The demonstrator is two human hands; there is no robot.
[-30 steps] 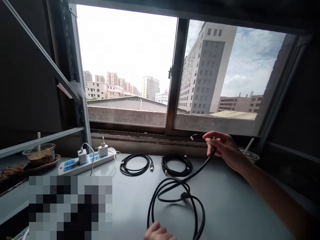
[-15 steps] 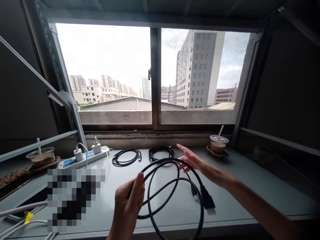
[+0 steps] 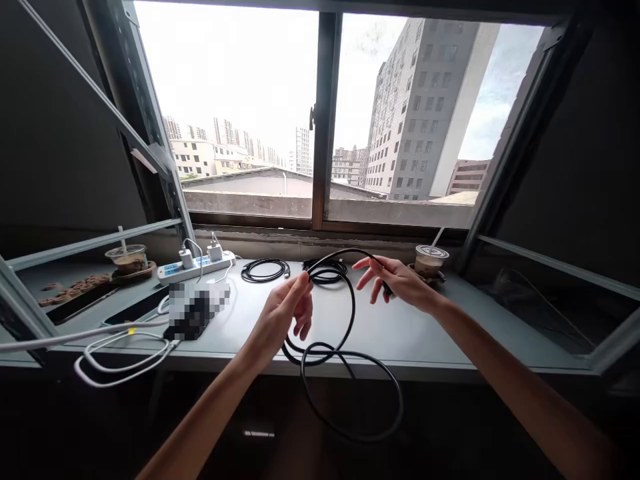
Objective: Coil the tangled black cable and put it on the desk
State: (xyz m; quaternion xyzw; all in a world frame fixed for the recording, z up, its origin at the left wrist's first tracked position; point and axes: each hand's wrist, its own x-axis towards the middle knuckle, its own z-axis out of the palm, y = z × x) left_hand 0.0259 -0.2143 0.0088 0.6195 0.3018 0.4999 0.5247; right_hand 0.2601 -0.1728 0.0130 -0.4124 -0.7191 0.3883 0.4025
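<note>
We face a wide sliding window [image 3: 240,100], bright daylight and tall buildings [image 3: 420,100] beyond it; dark walls [image 3: 580,167] flank it, and a grey tabletop [image 3: 450,333] runs beneath the concrete sill [image 3: 260,235]

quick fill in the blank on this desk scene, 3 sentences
1. The left hand and right hand hold a ____ cable between them.
2. The power strip has ____ white chargers plugged in.
3. A cup with a straw stands just behind the ____ hand.
Missing words: black; two; right.
</note>
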